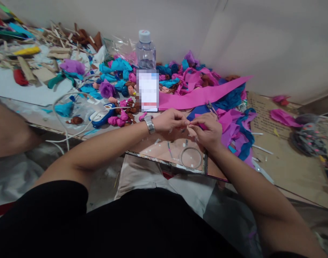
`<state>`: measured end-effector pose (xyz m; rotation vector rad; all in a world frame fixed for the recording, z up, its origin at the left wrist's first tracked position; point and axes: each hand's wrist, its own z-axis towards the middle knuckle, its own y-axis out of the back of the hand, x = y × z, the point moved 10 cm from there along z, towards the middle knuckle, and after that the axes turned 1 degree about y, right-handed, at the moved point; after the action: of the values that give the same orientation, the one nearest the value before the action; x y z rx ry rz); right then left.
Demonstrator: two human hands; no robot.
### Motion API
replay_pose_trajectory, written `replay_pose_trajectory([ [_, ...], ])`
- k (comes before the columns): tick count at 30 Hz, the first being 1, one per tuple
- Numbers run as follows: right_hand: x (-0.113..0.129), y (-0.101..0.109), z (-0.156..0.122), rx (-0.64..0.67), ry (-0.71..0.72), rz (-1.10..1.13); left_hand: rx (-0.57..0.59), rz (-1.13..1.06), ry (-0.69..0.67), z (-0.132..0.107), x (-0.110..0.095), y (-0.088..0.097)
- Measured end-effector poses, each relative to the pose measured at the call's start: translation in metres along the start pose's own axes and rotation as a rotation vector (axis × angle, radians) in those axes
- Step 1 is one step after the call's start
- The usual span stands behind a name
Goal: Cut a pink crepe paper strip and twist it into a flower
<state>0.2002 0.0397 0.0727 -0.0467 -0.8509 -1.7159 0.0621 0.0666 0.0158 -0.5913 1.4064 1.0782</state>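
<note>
My left hand (172, 121), with a metal watch on its wrist, pinches a small piece of pink crepe paper (189, 123) between thumb and fingertips. My right hand (208, 129) meets it there, its thumb and finger closed on the same piece. Most of the piece is hidden by the fingers. Just behind my right hand lies a metal tool (211, 106), perhaps scissors or pliers, beside dark blue paper (198, 111). A long pink crepe paper strip (191, 98) stretches behind both hands. Below them a clear round ring (191, 157) rests near the table edge.
A phone (148, 91) leans against a plastic bottle (145, 50). Rolled paper flowers (107, 89) and a blue-white corded device (102, 115) lie left. Wood sticks (56, 36) and pliers (60, 80) are farther left. Cardboard (290, 154) is at right. Another person's limb (10, 129) is at far left.
</note>
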Motion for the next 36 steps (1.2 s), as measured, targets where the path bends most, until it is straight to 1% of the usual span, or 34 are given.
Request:
replay_pose_trajectory([
  [6, 0.000, 0.001, -0.001, -0.027, 0.022, 0.020, 0.025, 0.024, 0.029, -0.002, 0.002, -0.003],
  [12, -0.004, -0.003, -0.002, 0.016, 0.014, -0.008, 0.050, 0.036, 0.011, -0.001, 0.000, -0.006],
  [15, -0.002, -0.002, -0.001, 0.005, 0.029, -0.016, 0.046, 0.062, 0.001, 0.000, -0.002, -0.007],
  [19, -0.003, 0.001, 0.000, -0.008, 0.004, -0.081, 0.046, 0.100, -0.017, 0.000, -0.006, -0.008],
  [25, 0.000, -0.004, 0.000, 0.052, 0.008, -0.079, 0.058, 0.097, -0.022, 0.000, -0.003, -0.009],
  [31, 0.005, 0.000, 0.000, 0.002, 0.059, -0.089, -0.020, 0.077, -0.056, -0.001, -0.008, 0.000],
  [36, 0.000, 0.001, 0.000, -0.002, 0.027, -0.138, -0.100, -0.005, -0.052, -0.002, -0.013, 0.008],
])
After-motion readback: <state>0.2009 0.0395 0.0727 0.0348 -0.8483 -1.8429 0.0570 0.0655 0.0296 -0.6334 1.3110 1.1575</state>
